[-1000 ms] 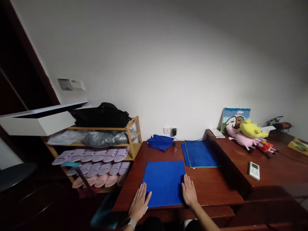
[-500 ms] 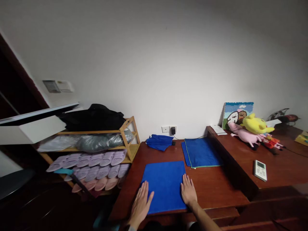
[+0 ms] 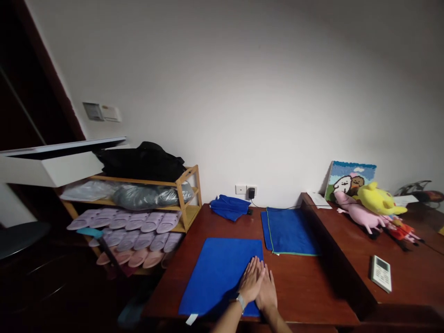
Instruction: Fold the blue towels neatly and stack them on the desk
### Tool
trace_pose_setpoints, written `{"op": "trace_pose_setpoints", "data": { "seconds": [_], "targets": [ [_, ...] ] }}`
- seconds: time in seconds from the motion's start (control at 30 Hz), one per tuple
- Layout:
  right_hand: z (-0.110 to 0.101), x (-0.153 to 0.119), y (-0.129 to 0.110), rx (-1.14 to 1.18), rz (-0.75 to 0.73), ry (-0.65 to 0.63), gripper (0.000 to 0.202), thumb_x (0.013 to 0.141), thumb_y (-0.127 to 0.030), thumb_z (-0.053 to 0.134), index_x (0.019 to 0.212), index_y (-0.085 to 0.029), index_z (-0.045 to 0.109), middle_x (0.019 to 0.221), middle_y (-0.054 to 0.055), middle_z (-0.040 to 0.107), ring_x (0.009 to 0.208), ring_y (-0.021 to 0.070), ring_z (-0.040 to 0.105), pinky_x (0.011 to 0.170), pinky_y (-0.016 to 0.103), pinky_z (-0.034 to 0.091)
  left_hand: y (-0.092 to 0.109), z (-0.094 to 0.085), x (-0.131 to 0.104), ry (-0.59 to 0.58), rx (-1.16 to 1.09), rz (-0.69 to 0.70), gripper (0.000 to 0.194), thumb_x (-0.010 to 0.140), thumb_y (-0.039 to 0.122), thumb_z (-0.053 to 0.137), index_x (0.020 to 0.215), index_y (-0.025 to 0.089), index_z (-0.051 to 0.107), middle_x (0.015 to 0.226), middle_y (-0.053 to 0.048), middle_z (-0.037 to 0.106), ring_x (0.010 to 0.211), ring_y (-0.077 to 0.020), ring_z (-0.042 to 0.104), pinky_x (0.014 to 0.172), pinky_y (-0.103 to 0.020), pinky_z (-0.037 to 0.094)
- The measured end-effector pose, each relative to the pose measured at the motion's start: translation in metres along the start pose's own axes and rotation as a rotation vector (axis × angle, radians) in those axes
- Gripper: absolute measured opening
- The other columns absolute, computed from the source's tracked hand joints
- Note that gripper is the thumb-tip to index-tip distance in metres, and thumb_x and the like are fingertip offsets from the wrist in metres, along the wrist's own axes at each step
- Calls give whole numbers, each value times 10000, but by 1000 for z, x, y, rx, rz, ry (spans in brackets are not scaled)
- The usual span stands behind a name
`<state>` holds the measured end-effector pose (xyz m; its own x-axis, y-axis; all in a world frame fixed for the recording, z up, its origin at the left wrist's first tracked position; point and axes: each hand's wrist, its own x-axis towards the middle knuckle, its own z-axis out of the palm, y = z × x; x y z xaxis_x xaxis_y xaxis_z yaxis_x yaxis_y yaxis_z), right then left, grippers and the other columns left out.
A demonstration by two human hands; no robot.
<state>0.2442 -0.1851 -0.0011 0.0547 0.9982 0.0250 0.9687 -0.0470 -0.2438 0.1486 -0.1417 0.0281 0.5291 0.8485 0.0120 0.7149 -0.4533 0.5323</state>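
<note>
On table (image 3: pixel 308 289): two hands (image 3: pixel 251 283) (image 3: pixel 268 290) at right edge of one flat cloth (image 3: pixel 218 273).

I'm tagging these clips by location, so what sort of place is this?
Probably a room in a home, perhaps near an entrance: slippers line a rack, and plush toys lie on a wooden desk.

We see, at the lower centre of the frame, a reddish-brown wooden table (image 3: pixel 308 286) carrying a flat, rectangular blue cloth (image 3: pixel 220 273) at bottom centre, a crumpled blue cloth (image 3: pixel 230 208) above it, and green-edged blue fabric (image 3: pixel 293 231) to the right.
</note>
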Motion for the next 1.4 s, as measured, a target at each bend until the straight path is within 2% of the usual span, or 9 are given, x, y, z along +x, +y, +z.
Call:
{"op": "trace_pose_setpoints", "data": {
  "seconds": [0.1,0.23,0.57,0.83,1.0,1.07,1.13,1.23,1.4],
  "targets": [
    [-7,-3,-3,15,29,-11,626,1011,-343,272,1619,-198,249,1697,41,148,1578,240,104,1284,456,117,-14,-6,-7,-2,26,23,774,1024,626,75,1629,161,208,1704,-64,186,1578,-220,164,1308,-442,183],
    [-17,-6,-9,47,101,4,637,1040,-389,145,1610,-132,265,1687,45,204,1572,230,150,1284,437,134,-45,-29,-18,28,113,-45,794,1023,636,92,1628,134,206,1703,-80,195,1577,-223,164,1303,-426,189],
    [-25,-9,-13,51,120,-16,663,1044,-430,116,1613,-107,227,1691,38,183,1574,217,137,1288,410,114,-172,-108,-55,71,266,-180,805,1014,666,149,1625,148,227,1696,-82,202,1574,-235,165,1292,-438,188],
    [-27,-9,-15,52,128,-16,666,1042,-438,126,1615,-110,217,1691,25,169,1575,210,136,1290,411,117,-203,-115,-59,141,308,-177,821,1002,671,163,1628,141,216,1697,-84,196,1574,-236,173,1291,-446,191],
    [-27,-9,-15,55,134,-14,666,1044,-440,124,1618,-112,206,1693,32,164,1576,210,129,1291,415,111,-224,-123,-62,195,317,-254,847,991,681,172,1626,123,219,1687,-112,251,1569,-264,198,1275,-472,231],
    [-27,-9,-15,65,130,-9,661,1044,-439,133,1618,-122,221,1692,29,170,1576,210,129,1291,420,114,-224,-126,-65,235,321,-267,837,997,667,169,1626,117,216,1676,-117,291,1564,-271,217,1270,-486,245],
    [-27,-8,-15,70,129,-5,661,1044,-440,136,1617,-127,234,1690,27,175,1575,209,134,1290,421,119,-210,-126,-66,288,324,-245,800,1014,633,159,1631,126,197,1679,-109,289,1564,-265,219,1272,-489,244],
    [-26,-9,-15,64,130,0,667,1042,-435,124,1615,-113,234,1690,31,178,1574,209,142,1290,419,116,-161,-109,-63,269,316,-105,748,1036,596,170,1636,150,180,1698,-89,235,1570,-247,202,1285,-459,224],
    [-24,-10,-13,43,121,-7,670,1039,-424,134,1612,-94,246,1688,51,196,1575,225,138,1287,431,106,-74,-54,-43,146,283,189,691,1051,565,223,1644,224,125,1703,-51,221,1569,-219,216,1292,-424,222]
  ]
}}
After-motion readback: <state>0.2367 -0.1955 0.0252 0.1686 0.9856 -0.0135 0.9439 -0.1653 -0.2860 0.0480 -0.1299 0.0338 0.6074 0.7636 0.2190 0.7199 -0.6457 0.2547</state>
